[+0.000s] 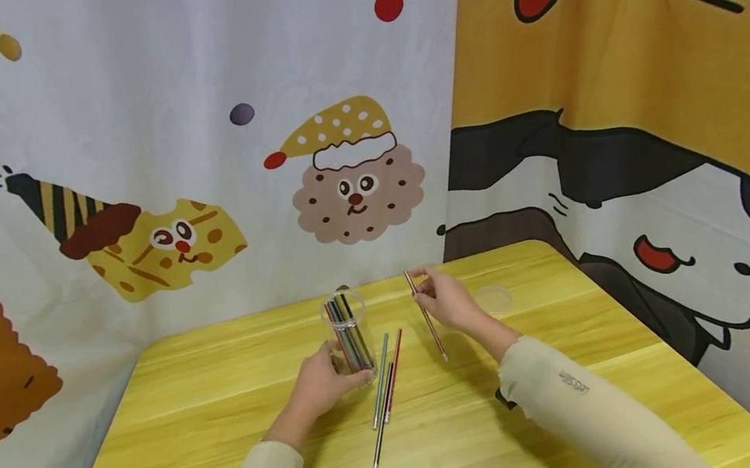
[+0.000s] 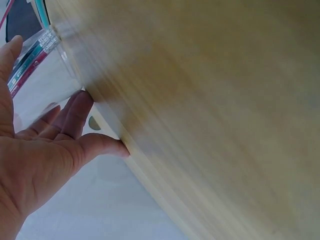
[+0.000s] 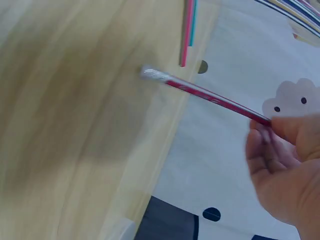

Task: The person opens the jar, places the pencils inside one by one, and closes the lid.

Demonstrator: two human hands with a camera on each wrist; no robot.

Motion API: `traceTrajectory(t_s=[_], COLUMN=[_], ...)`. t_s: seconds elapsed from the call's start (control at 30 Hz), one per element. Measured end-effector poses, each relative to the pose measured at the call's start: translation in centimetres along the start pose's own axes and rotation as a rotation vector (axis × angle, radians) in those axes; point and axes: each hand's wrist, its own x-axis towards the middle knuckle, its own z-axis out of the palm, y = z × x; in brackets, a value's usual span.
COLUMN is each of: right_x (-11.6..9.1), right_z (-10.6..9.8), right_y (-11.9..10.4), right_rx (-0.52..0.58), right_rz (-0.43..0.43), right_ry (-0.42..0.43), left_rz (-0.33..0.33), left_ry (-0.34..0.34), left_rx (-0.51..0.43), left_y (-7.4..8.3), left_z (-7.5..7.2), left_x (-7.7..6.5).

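A clear plastic jar (image 1: 362, 317) with several pencils (image 1: 349, 336) stands toward the back of the table. My left hand (image 1: 319, 385) holds it low down, thumb across the front near the base. In the left wrist view the fingers (image 2: 75, 115) lie against the jar's clear wall (image 2: 50, 82). My right hand (image 1: 446, 299) pinches a red pencil (image 3: 215, 97) near its upper end, its silvery end pointing down toward the table. Between the hands lie several loose pencils: a blue one (image 1: 381, 381), a red one (image 1: 395, 368) and dark ones (image 1: 378, 448).
A clear round lid (image 1: 493, 299) lies right of my right hand, near the back edge of the wood-grain table (image 1: 226, 393). Printed cartoon curtains (image 1: 175, 94) hang behind and to the right of the table.
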Motion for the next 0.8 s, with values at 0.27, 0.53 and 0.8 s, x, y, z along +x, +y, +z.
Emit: traceTrajectory(t_s=[0.27,0.53,0.8], right_x=[-1.4,-2.7,-3.8], right_z=[0.1,-0.4,-0.9], right_y=[0.3,0.9,1.6], right_rx=[-0.096,-0.147,-0.143], right_rz=[-0.250,-0.433,-0.481], right_ry=[0.159,0.249,0.276], left_rz=[-0.005,0.004,-0.018], left_ry=[0.003,0.000,0.000], left_rx=[-0.006,-0.007,-0.005], left_y=[0.1,0.2,0.1], left_z=[0.1,0.0,0.0], left_x=[0.0,0.1,0.0])
